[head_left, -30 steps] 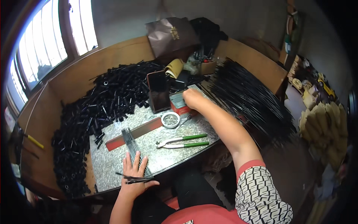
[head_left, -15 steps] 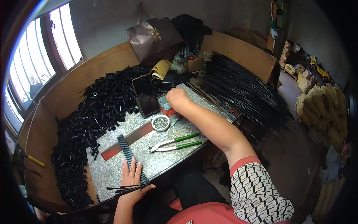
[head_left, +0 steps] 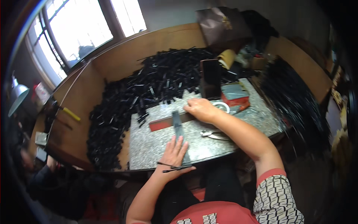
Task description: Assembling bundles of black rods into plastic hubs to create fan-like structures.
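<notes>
My left hand [head_left: 174, 152] lies flat with fingers stretched out beside and partly over a bundle of thin dark rods [head_left: 179, 130]. Several black-tipped rod ends [head_left: 173, 168] cross the thumb side and wrist. The rods' far ends rest across a reddish-brown bar [head_left: 161, 124]. My right hand [head_left: 201, 109] is closed, fingertips together at the bar's right part; whatever they pinch is too small or hidden to make out. Behind that hand a white round dish [head_left: 223, 106] is partly covered. Pliers [head_left: 214, 134] lie under my right forearm, their handles hidden.
A phone [head_left: 210, 80] stands behind my right hand, with a red box [head_left: 236, 98] to its right. Black parts [head_left: 164, 80] heap along the back and left. Long black rods [head_left: 294, 97] lie at the right. A wooden rim [head_left: 149, 43] encloses the table.
My right hand has come from the red box leftward and nearer, to the bar. The left hand stays on the rods. The view has swung left.
</notes>
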Available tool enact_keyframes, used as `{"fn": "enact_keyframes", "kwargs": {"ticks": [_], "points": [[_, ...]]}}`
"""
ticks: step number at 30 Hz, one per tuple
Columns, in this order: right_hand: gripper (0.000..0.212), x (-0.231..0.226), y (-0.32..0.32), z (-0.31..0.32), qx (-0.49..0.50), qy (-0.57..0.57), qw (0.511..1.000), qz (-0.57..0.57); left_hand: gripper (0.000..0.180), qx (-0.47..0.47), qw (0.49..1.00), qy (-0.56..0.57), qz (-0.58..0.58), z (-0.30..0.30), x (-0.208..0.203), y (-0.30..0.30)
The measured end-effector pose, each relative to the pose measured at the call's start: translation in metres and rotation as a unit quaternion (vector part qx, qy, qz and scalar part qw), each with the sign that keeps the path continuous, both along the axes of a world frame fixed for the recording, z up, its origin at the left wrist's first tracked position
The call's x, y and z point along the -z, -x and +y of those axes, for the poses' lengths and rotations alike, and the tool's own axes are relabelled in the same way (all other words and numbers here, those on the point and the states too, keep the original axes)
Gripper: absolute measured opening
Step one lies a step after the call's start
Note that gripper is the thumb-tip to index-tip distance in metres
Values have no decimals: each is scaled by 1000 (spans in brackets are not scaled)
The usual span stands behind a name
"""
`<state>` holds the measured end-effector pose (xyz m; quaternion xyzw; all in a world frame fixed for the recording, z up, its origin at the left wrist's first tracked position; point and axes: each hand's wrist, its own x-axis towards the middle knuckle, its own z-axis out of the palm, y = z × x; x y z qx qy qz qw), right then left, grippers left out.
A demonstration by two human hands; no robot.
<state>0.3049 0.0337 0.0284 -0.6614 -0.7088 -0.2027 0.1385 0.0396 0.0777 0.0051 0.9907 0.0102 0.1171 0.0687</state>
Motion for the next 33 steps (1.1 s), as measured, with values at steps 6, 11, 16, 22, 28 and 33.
{"fn": "enact_keyframes", "kwargs": {"ticks": [6,11,16,22,28,33], "points": [[17,3,10,14,19,38,999,-24,92,-14,1000,-6,-4,4,1,9],[17,2,9,13,38,36,998,-26,91,-13,1000,-10,-9,4,1,8],[16,-2,9,13,41,48,997,-34,91,-8,1000,-6,-14,4,-1,8],[17,1,7,12,32,39,998,-28,90,-7,1000,0,-15,4,0,7],[18,-1,7,13,24,33,999,-24,91,-7,1000,4,-6,4,-1,8],[20,-3,6,12,21,47,998,-21,91,-6,1000,2,-9,4,-1,8]]}}
